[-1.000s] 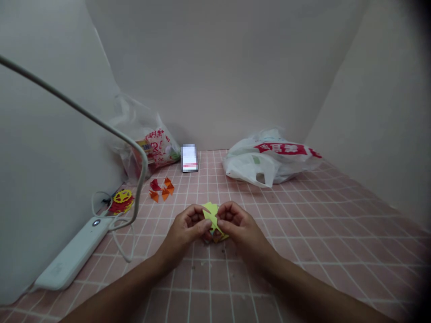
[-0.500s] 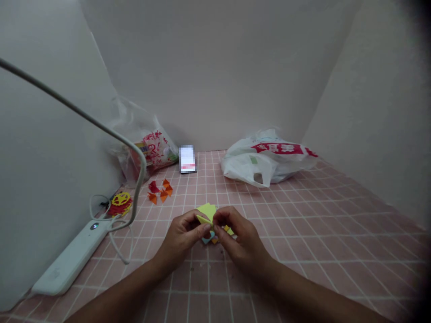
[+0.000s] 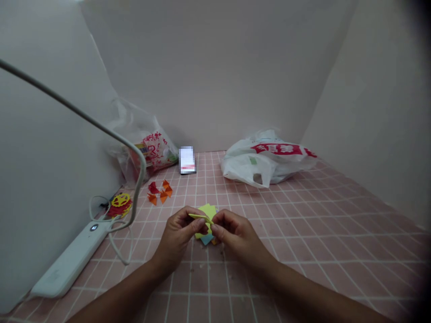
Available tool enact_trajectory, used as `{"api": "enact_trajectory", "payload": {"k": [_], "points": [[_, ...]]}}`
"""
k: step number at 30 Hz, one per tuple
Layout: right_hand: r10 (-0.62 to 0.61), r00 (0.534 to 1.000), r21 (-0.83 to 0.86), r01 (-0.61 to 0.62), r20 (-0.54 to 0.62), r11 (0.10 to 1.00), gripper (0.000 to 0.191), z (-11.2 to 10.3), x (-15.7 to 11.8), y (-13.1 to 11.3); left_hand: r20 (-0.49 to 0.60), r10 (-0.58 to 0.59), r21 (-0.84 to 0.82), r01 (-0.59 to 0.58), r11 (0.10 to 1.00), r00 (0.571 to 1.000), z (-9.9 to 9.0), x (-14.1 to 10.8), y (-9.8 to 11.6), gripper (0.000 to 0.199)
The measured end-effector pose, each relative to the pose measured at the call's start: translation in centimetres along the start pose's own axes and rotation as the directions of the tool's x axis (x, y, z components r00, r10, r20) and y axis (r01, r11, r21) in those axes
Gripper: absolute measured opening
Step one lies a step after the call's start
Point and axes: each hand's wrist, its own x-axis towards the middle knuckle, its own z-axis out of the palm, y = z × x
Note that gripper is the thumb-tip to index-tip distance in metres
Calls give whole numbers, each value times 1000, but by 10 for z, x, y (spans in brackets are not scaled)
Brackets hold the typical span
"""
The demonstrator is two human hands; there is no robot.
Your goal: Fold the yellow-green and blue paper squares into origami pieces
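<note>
A folded piece of yellow paper point(image 3: 199, 216) is pinched between both hands above the tiled surface. My left hand point(image 3: 182, 233) grips its left part between thumb and fingers. The right end is held by my right hand point(image 3: 237, 233), thumb against the curled forefinger. Just beneath and behind them lies a small pile of paper sheets, with a yellow sheet point(image 3: 209, 209) on top and a blue corner point(image 3: 206, 239) showing below. My hands hide part of this pile.
Several folded orange and red paper pieces point(image 3: 163, 194) lie left of centre. Beyond stand a phone point(image 3: 187, 160), a filled plastic bag point(image 3: 158, 150) and a white bag point(image 3: 249, 163). At left are yellow and red cut-outs point(image 3: 121, 200), a white power strip point(image 3: 67, 260) and an overhanging cable point(image 3: 141, 161).
The folded yellow paper has tipped flatter, and its left tip points farther left. Both hands have shifted slightly, and more of the pile's yellow sheet shows between them.
</note>
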Motion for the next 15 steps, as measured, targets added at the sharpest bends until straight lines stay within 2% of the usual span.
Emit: {"api": "enact_trajectory", "payload": {"k": [4, 10, 15], "points": [[-13, 999, -43, 11, -45, 999, 14, -1, 0, 1, 17, 15, 17, -15, 1000, 1000, 0, 0, 1, 17], [-89, 993, -185, 74, -74, 980, 9, -3, -2, -3, 37, 75, 174, -81, 981, 996, 0, -1, 7, 15], [-45, 996, -58, 41, -71, 997, 11, -2, -1, -2, 46, 134, 192, -141, 971, 990, 1, -1, 6, 13]]}}
